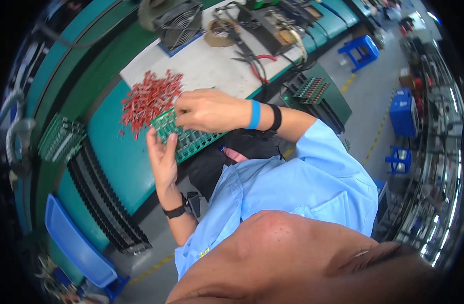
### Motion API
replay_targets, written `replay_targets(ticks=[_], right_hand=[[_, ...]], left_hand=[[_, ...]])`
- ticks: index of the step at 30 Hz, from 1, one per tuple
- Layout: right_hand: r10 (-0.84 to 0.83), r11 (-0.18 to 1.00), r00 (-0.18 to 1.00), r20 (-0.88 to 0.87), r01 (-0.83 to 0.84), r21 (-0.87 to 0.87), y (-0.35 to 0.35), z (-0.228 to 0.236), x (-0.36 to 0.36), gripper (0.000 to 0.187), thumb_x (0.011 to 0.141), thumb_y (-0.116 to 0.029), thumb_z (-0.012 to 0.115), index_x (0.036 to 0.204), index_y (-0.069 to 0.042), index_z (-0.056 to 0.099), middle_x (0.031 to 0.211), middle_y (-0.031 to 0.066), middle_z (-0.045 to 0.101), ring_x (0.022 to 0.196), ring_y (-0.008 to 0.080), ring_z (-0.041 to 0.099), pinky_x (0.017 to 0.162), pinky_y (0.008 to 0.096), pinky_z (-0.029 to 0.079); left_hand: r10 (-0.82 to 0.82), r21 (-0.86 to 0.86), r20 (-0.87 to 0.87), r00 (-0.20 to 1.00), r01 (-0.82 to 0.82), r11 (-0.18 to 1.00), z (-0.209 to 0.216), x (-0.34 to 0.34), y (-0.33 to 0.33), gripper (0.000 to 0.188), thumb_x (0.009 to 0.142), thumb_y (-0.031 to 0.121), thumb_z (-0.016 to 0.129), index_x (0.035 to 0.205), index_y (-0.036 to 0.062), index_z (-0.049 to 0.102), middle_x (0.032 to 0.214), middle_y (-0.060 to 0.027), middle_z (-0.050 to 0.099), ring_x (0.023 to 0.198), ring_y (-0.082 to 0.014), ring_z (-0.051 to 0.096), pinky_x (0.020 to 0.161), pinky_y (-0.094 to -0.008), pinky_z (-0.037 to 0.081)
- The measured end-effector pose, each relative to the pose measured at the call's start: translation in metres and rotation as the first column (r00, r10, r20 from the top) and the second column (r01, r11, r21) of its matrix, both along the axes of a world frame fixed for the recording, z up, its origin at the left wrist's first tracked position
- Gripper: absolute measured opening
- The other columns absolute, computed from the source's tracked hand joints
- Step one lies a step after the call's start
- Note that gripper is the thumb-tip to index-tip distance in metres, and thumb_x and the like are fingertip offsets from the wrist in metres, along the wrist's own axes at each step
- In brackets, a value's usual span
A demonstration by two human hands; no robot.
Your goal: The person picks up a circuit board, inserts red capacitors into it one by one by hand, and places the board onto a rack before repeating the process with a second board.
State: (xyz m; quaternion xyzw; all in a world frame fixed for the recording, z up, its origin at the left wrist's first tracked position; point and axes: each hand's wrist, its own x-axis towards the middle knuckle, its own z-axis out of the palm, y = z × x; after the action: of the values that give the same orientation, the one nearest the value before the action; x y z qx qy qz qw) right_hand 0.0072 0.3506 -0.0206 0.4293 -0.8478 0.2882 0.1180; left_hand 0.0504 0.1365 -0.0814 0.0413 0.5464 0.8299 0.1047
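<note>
A green circuit board [194,144] with rows of parts on it is held tilted over the bench edge. My left hand [162,154] grips its left end, the thumb on top and the fingers at the edge. Above the board, my right hand [206,110] is closed, its fingertips pinched close to the board's surface. Whatever sits between those fingertips is too small or hidden to make out. Just beyond the board's left end lies a heap of small red components [148,99] with metal leads, partly on a white sheet [211,71].
Red-handled pliers [257,63], a roll of tape [221,33] and a fan [184,23] lie at the back. Black slotted racks [103,195] stand on the left beside stacked green boards [62,138]. A blue tray [77,243] is near left. Another rack [313,91] holds boards at right.
</note>
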Motion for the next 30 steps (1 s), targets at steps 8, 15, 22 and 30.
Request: replay_targets(ticks=[8, 15, 22, 30], right_hand=[[0.016, 0.998, 0.999, -0.034, -0.014, 0.065, -0.0015, 0.0037, 0.0000, 0.009, 0.079, -0.014, 0.067, 0.083, -0.007, 0.063, 0.089, 0.0074, 0.055, 0.087, 0.0258, 0.061, 0.069, 0.0393, 0.053], [0.062, 0.989, 0.995, -0.080, -0.051, 0.138, -0.0018, 0.0026, -0.0063, 0.009, 0.078, -0.013, 0.064, 0.082, -0.005, 0.062, 0.088, 0.0084, 0.055, 0.083, 0.0269, 0.061, 0.066, 0.0398, 0.053], [0.063, 0.992, 0.996, -0.060, -0.055, 0.115, -0.0059, 0.0071, -0.0045, 0.011, 0.077, -0.015, 0.065, 0.075, -0.004, 0.064, 0.085, 0.0100, 0.059, 0.085, 0.0282, 0.064, 0.067, 0.0420, 0.056], [0.076, 0.997, 0.997, -0.031, -0.076, 0.006, -0.0070, 0.0066, -0.0034, 0.011, 0.079, -0.013, 0.068, 0.077, -0.004, 0.062, 0.088, 0.0080, 0.058, 0.084, 0.0275, 0.063, 0.063, 0.0407, 0.054]], left_hand=[[0.001, -0.058, 0.007, 1.000, -0.001, 0.998, -0.0049, -0.0027, -0.0052, 0.044, 0.098, -0.004, 0.055, 0.137, 0.0046, 0.038, 0.128, -0.0096, 0.054, 0.111, -0.0123, 0.055, 0.094, -0.0270, 0.046], [0.008, -0.049, 0.015, 1.000, -0.007, 0.999, 0.0011, -0.0006, -0.0032, 0.044, 0.098, -0.003, 0.056, 0.137, 0.0045, 0.038, 0.125, -0.0091, 0.056, 0.109, -0.0119, 0.056, 0.093, -0.0265, 0.046], [0.031, -0.046, -0.008, 0.999, -0.032, 0.998, -0.0031, -0.0001, -0.0033, 0.042, 0.097, -0.003, 0.056, 0.134, 0.0059, 0.040, 0.122, -0.0095, 0.059, 0.109, -0.0123, 0.058, 0.095, -0.0275, 0.047], [0.017, -0.011, 0.014, 1.000, -0.017, 1.000, 0.0007, -0.0001, -0.0010, 0.043, 0.097, -0.004, 0.057, 0.135, 0.0053, 0.039, 0.121, -0.0084, 0.060, 0.107, -0.0101, 0.058, 0.092, -0.0253, 0.047]])
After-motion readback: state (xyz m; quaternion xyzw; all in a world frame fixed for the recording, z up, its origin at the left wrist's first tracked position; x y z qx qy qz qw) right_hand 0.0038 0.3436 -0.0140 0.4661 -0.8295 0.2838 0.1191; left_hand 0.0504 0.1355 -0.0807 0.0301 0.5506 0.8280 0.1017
